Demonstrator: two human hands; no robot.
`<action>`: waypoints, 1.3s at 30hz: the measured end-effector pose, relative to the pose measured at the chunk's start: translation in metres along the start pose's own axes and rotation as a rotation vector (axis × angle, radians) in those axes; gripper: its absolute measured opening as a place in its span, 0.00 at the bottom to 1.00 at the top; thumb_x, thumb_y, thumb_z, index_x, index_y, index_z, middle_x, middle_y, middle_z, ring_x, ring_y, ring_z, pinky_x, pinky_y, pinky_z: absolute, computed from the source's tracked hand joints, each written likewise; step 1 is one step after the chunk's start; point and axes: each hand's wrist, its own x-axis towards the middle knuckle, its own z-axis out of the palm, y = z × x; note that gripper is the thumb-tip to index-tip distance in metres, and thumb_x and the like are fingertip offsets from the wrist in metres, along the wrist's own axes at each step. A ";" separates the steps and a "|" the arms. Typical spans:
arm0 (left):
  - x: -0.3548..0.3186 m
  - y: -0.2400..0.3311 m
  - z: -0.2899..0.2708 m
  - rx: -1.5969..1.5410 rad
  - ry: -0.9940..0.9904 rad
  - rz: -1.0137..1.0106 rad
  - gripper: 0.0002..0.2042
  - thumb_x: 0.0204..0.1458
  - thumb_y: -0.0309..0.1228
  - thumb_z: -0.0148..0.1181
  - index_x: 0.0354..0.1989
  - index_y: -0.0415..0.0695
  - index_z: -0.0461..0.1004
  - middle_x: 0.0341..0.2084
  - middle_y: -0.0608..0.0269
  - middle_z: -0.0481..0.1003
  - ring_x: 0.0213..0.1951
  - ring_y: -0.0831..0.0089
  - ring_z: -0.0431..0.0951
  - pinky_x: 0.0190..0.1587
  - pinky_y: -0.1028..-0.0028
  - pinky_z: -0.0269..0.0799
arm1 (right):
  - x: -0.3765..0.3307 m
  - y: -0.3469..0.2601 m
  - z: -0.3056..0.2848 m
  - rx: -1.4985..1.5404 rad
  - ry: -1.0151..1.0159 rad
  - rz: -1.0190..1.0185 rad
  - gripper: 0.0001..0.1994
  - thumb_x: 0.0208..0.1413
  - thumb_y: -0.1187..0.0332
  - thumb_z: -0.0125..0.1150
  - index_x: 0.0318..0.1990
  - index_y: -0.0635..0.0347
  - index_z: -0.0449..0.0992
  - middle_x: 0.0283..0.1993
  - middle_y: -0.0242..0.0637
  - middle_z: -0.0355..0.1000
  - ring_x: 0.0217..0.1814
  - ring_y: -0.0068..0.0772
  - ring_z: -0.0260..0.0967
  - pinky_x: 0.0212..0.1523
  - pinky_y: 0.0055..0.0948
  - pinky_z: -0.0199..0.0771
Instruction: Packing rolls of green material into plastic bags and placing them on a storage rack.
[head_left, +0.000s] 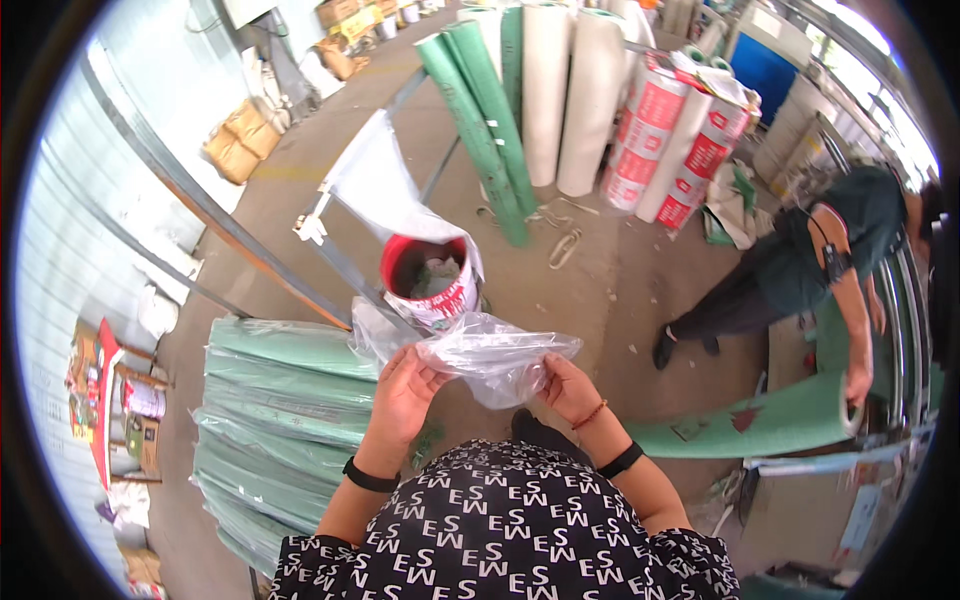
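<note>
A clear plastic bag (490, 355) is stretched between my two hands in front of my body. My left hand (407, 388) pinches its left side, with the fingers partly spread along the film. At the other end, my right hand (570, 385) grips the edge between thumb and fingers. Just beyond the bag stands a red and white bucket (465, 297) with greyish scraps inside. To the left of my left hand lies a stack of green rolls wrapped in clear film (285, 400). Some loose clear film hangs beside the bucket.
A metal frame (340, 250) with white sheeting stands behind the bucket. Upright green rolls (485, 130), white rolls (545, 100) and red-and-white wrapped rolls (645, 130) stand farther back. On the right, a co-worker (800, 250) bends over a green roll (750, 420) at metal bars.
</note>
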 end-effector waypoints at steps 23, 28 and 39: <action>-0.146 -0.150 0.152 -0.139 -0.054 -0.717 0.10 0.64 0.36 0.44 0.33 0.46 0.69 0.16 0.77 0.59 0.18 0.82 0.58 0.24 0.80 0.59 | -0.259 0.078 -0.123 -0.888 0.663 -0.496 0.15 0.54 0.64 0.60 0.45 0.62 0.73 0.39 0.33 0.70 0.42 0.29 0.70 0.44 0.26 0.70; -0.157 -0.211 0.191 0.175 -0.061 -0.878 0.06 0.61 0.32 0.50 0.33 0.45 0.69 0.18 0.76 0.64 0.16 0.87 0.57 0.19 0.84 0.54 | -0.376 0.045 -0.198 -0.293 0.769 -0.556 0.13 0.59 0.61 0.53 0.45 0.60 0.73 0.37 0.30 0.69 0.40 0.27 0.69 0.44 0.26 0.69; -0.093 -0.316 0.319 0.978 -0.719 0.280 0.14 0.53 0.30 0.60 0.46 0.40 0.70 0.40 0.60 0.72 0.42 0.69 0.73 0.44 0.72 0.69 | -0.565 0.039 -0.194 0.021 0.231 -0.395 0.26 0.59 0.57 0.56 0.59 0.65 0.65 0.50 0.33 0.70 0.48 0.25 0.68 0.50 0.27 0.69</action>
